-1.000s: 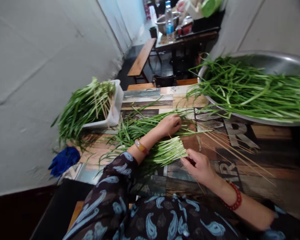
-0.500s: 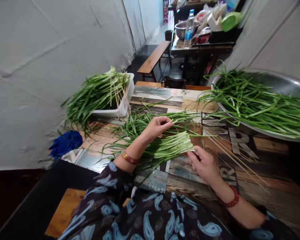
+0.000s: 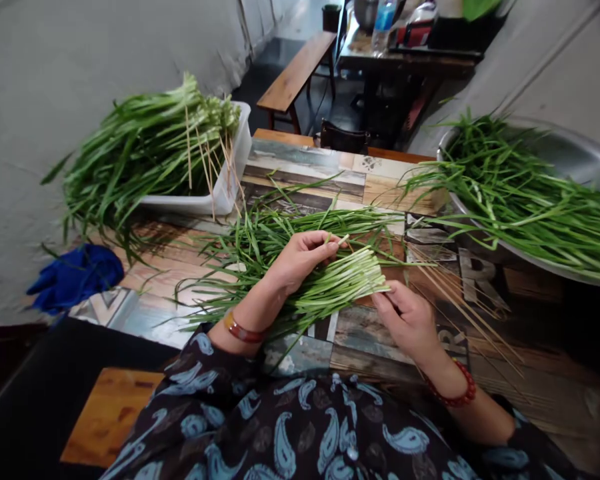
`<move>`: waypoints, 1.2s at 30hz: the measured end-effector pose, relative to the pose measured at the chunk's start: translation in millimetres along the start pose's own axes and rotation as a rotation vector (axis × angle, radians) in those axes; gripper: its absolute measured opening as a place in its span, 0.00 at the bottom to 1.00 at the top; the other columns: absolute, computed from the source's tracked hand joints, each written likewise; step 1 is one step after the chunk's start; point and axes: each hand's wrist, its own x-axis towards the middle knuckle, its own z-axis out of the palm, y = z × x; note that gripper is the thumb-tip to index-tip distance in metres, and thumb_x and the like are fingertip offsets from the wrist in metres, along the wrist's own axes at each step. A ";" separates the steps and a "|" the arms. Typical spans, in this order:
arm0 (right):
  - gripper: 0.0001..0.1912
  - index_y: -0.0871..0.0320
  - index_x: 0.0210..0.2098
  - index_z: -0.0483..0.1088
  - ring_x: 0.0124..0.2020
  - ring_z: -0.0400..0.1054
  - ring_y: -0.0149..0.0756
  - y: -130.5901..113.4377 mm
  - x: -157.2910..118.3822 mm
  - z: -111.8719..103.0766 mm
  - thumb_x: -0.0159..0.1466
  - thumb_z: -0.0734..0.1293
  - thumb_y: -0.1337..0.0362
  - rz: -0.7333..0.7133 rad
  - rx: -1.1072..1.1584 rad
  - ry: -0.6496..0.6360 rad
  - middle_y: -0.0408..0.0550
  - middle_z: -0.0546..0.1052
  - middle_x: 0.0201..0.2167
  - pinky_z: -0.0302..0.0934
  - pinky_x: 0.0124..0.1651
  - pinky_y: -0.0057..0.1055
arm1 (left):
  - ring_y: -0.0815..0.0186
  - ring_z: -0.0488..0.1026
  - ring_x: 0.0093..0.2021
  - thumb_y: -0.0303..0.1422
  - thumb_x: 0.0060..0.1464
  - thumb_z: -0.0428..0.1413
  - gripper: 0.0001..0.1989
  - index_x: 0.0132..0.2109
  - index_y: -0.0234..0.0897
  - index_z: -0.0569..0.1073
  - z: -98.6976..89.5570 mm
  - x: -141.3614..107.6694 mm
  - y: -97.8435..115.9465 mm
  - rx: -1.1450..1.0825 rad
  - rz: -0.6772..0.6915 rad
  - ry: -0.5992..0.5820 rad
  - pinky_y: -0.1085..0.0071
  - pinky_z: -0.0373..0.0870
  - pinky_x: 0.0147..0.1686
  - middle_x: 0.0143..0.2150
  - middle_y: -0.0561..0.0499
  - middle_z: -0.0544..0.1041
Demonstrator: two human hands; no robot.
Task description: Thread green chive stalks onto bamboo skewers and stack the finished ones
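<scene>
Pinching stem (image 3: 344, 240): left hand (image 3: 307, 257), thumb and finger closed | right hand (image 3: 405, 317) closed on edge of bundle (image 3: 347, 279) | bundle between hands on table (image 3: 293, 157), looks part-built | skewered greens (image 3: 130, 143) in bin (image 3: 243, 137) look done | loose greens (image 3: 520, 193) in bowl (image 3: 577, 148), sticks (image 3: 473, 312) look left

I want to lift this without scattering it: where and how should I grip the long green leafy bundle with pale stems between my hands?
Probably around the pale stems, from your right: they lie nearly parallel and compact there, while green leaves spread leftward.
</scene>
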 end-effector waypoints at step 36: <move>0.09 0.57 0.39 0.72 0.32 0.72 0.33 5.6 -4.3 -9.6 0.69 0.62 0.61 0.131 0.110 -0.125 0.46 0.77 0.30 0.64 0.35 0.26 | 0.71 0.67 0.27 0.32 0.53 0.61 0.08 0.27 0.36 0.76 11.4 2.7 -4.7 0.503 0.380 0.228 0.73 0.61 0.29 0.26 0.53 0.74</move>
